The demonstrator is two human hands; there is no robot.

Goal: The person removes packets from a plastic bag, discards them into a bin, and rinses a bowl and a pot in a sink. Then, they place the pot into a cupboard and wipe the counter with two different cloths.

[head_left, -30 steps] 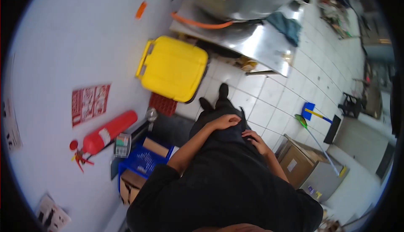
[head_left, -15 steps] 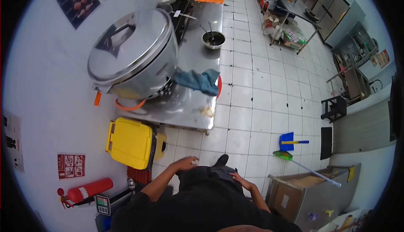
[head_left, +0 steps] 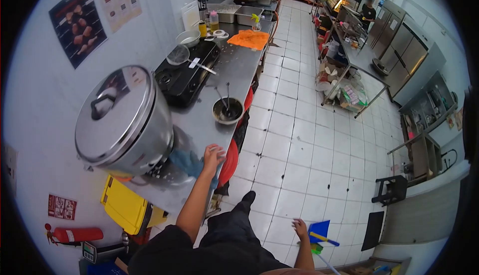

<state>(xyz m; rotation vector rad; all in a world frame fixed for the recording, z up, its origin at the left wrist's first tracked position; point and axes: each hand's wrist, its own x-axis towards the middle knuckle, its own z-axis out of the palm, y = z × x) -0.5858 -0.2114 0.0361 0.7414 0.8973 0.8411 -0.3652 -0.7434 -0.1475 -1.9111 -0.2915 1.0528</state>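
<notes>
My left hand [head_left: 213,158] is raised over the edge of the steel table, above the blue-green cloth [head_left: 187,164]. Its fingers are curled, with something small and pale at them that I cannot make out. A large lidded steel rice cooker [head_left: 119,120] stands to its left. Ahead of it sits a bowl [head_left: 228,111] with dark contents and utensils leaning in it. My right hand [head_left: 300,228] hangs low over the tiled floor with fingers loosely apart, holding nothing visible, near the blue dustpan [head_left: 319,231].
A black stove [head_left: 187,75] with a strainer [head_left: 178,54] and an orange cloth [head_left: 248,39] lie farther along the steel table [head_left: 199,125]. Below it are a red round item [head_left: 229,162] and a yellow bin [head_left: 124,205]. Another person [head_left: 368,13] stands at the far right.
I have stepped forward, and the view has tilted up. My left hand has risen from beside my thigh to the table edge. My right hand has swung away from my body.
</notes>
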